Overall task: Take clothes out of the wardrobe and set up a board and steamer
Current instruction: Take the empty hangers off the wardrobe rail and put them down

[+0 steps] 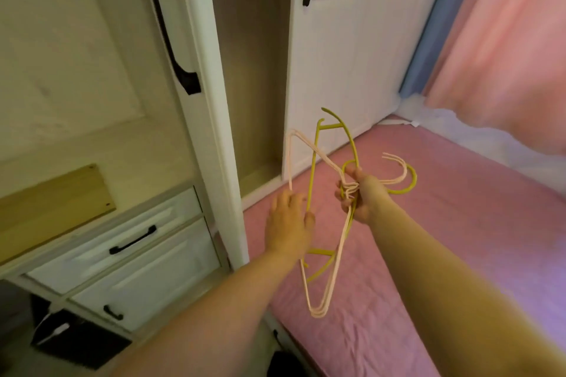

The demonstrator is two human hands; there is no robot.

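Observation:
My right hand [363, 194] grips a bundle of empty clothes hangers by their necks: one yellow-green plastic hanger [314, 162] and several cream hangers [329, 281]. Their hooks point right, past my hand. My left hand [289, 222] reaches to the bars of the hangers, with its fingers against the yellow-green one. The white wardrobe [346, 49] stands ahead, and its open door [211, 86] shows a bare compartment [251, 70]. No clothes, board or steamer are in view.
A bed with a pink sheet [428, 239] fills the right side below the hangers. White drawers [128, 242] with black handles sit low on the left. A pink curtain [505, 40] hangs at the right. Dark items [70, 343] lie on the floor at the lower left.

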